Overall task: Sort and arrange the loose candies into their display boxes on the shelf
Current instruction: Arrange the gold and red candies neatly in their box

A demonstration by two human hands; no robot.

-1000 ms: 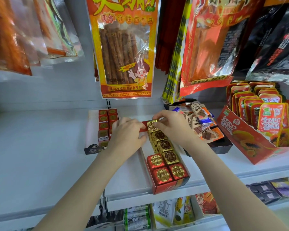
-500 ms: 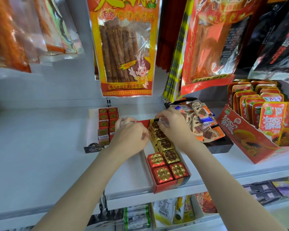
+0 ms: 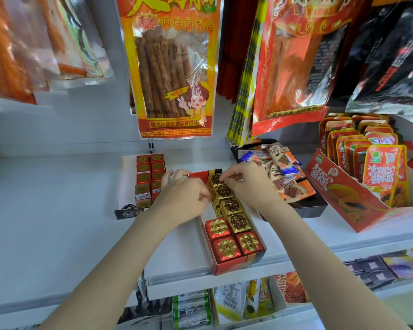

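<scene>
The gold foil-wrapped square candies run in a line down the long red cardboard display box at the white shelf's front edge, with red foil candies nearest. The right hand pinches the rearmost gold candy; the left hand, fingers curled, pinches the row's side. Best to seat that piece flat, logo up, tight against its neighbour, steadying the row so nothing tips.

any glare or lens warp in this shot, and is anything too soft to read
Head view: glare streaks the clear hanging bags at top left; wide-angle warp bows the white shelf edge; print on the lower-shelf packets is too soft to read.
</scene>
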